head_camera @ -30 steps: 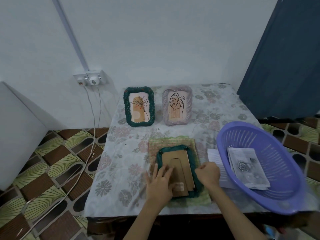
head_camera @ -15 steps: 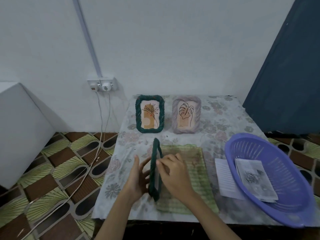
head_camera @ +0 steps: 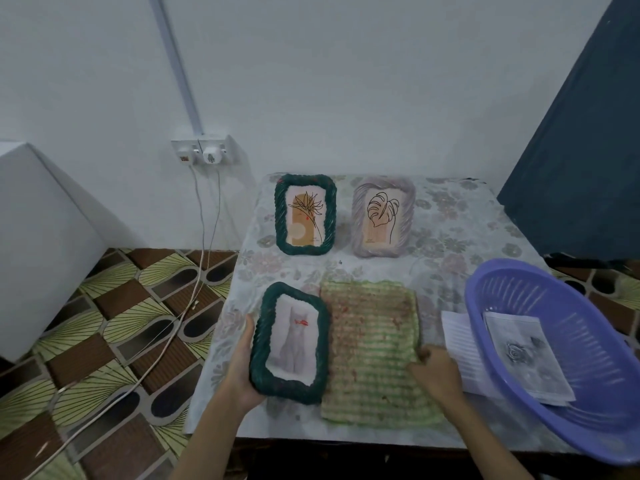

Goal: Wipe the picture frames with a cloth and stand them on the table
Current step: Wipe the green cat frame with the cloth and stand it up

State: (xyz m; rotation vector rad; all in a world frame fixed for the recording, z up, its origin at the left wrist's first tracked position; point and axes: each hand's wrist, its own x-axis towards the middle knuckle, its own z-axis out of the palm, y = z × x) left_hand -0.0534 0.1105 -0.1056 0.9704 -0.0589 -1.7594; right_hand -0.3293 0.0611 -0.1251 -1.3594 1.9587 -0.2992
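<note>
Our left hand (head_camera: 242, 372) is gripping the cat frame (head_camera: 290, 342) face-up at lower centre, while the right hand (head_camera: 434, 370) pinches the edge of the green cloth (head_camera: 372, 344) just beside it. So we're at the wiping step, and next that cloth needs lifting onto the glass. Half a second ago both hands held the frame on edge; now it's turned front-up.

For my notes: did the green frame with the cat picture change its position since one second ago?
Yes. The cat frame was face down on the green cloth; now the left hand holds it face up at the cloth's left edge.

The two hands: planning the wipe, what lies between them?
In the head view, the cat frame and green cloth lie between left hand and right hand.
</note>
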